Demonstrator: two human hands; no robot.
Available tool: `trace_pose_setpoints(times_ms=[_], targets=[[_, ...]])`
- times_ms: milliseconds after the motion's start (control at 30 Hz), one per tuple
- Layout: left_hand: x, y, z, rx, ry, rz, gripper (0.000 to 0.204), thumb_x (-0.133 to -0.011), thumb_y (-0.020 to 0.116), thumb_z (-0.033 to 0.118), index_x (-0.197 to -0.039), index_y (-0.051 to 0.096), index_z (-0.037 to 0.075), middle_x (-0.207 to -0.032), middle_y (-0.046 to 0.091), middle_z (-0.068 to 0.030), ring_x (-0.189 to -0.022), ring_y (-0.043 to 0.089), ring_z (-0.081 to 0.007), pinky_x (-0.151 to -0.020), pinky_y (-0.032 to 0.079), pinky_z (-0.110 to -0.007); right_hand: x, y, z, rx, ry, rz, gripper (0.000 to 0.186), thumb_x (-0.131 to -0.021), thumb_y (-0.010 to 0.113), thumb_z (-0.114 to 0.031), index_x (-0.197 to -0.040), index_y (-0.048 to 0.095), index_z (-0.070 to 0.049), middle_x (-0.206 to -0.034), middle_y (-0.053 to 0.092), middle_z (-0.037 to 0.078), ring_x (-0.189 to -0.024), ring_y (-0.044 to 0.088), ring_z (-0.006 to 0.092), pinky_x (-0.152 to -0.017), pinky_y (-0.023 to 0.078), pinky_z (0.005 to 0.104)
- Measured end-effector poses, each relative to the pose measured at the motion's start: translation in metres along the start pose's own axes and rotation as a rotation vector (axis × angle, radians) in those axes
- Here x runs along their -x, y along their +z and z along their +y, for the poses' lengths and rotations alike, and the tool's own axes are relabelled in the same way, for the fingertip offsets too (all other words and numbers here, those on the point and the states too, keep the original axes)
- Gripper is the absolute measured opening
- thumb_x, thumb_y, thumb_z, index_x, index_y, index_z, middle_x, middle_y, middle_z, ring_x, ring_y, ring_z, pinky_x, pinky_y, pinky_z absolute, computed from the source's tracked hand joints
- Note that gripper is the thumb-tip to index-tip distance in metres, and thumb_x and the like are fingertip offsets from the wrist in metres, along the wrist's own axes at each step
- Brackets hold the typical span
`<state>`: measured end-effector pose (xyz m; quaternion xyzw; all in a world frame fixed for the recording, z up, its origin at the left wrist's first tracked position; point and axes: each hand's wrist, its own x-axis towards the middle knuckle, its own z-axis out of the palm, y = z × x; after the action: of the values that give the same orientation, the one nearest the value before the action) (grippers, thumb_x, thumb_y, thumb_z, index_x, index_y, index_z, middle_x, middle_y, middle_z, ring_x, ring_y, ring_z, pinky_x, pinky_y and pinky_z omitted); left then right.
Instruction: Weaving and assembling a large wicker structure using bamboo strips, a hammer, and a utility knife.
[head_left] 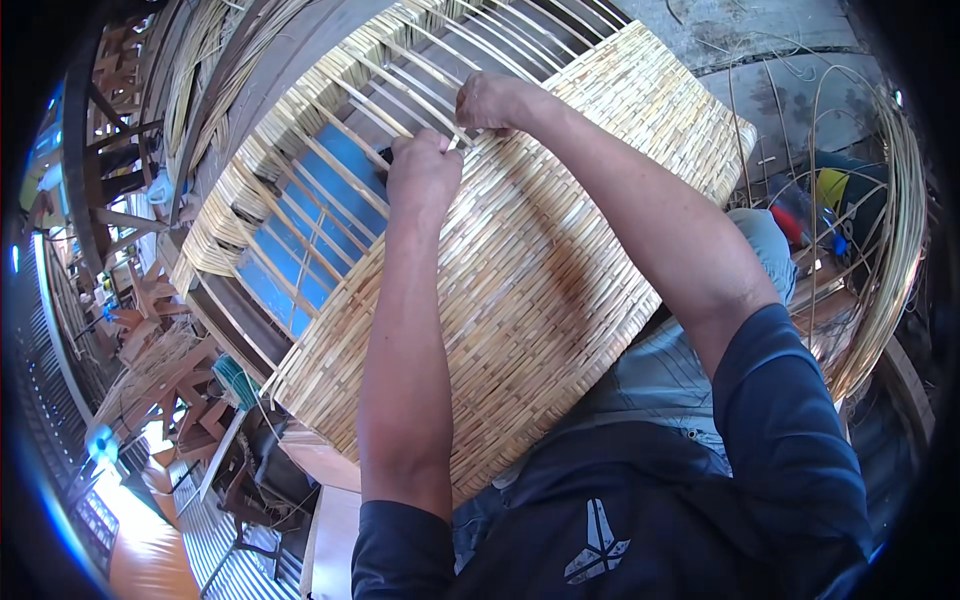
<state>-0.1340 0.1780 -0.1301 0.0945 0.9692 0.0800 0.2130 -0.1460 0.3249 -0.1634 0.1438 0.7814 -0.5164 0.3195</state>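
Note:
A large rattan panel [520,330] lies across my lap, its near part densely woven in pale strips, its far part bare parallel rods [310,190] over a blue sheet [350,160] and grey boards. My left hand [425,170] is closed at the edge of the woven part, pinching what looks like a pale strip among the rods. My right hand [495,105] is a little farther back and right, fingers curled down at the same weaving edge; what they hold is hidden behind them.
Bundles of long rattan strands [215,60] lie at upper left, and a loose coil [890,260] hangs at the right. Wooden pieces [140,330] are piled at left beside corrugated metal sheeting. A red object [790,220] sits beyond my right leg.

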Motion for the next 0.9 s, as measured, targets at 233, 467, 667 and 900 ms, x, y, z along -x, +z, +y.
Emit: trace_pose_setpoints(times_ms=[233, 467, 667, 900], targets=[[0.014, 0.004, -0.009, 0.059, 0.243, 0.127, 0.015, -0.079, 0.059, 0.013, -0.089, 0.067, 0.005, -0.098, 0.058, -0.0178, -0.088, 0.059, -0.0333, -0.081, 0.047, -0.038, -0.003, 0.003, -0.006, 0.215, 0.012, -0.095, 0.025, -0.067, 0.071, -0.002, -0.091, 0.064, 0.0, -0.098, 0.063, 0.012, -0.088, 0.065, 0.0261, -0.072, 0.057, 0.0305], [0.02, 0.013, -0.005, 0.067, 0.431, 0.242, 0.011, -0.08, 0.059, 0.008, -0.085, 0.067, 0.004, -0.088, 0.059, -0.015, -0.082, 0.059, -0.0311, -0.077, 0.047, -0.037, 0.009, 0.001, 0.023, 0.232, -0.215, 0.03, 0.023, -0.081, 0.062, -0.012, -0.101, 0.065, -0.002, -0.092, 0.067, 0.015, -0.082, 0.065, 0.0257, -0.082, 0.053, 0.0277], [0.031, 0.011, 0.003, -0.036, 0.334, 0.243, 0.014, -0.08, 0.06, 0.008, -0.089, 0.065, -0.001, -0.094, 0.058, -0.0167, -0.089, 0.056, -0.0323, -0.081, 0.046, -0.037, 0.028, 0.019, 0.048, 0.013, -0.459, 0.209, 0.026, -0.085, 0.06, -0.011, -0.11, 0.063, -0.005, -0.102, 0.064, 0.016, -0.089, 0.064, 0.0265, -0.085, 0.051, 0.0309], [0.087, -0.049, -0.016, -0.107, 0.372, 0.331, 0.039, -0.08, 0.062, 0.008, -0.117, 0.053, 0.0, -0.125, 0.046, -0.0199, -0.115, 0.046, -0.0346, -0.096, 0.039, -0.04, 0.072, 0.078, 0.037, 0.273, -0.548, 0.443, 0.043, -0.089, 0.055, -0.028, -0.129, 0.048, -0.015, -0.133, 0.046, 0.01, -0.128, 0.036, 0.0311, -0.105, 0.033, 0.0421]])
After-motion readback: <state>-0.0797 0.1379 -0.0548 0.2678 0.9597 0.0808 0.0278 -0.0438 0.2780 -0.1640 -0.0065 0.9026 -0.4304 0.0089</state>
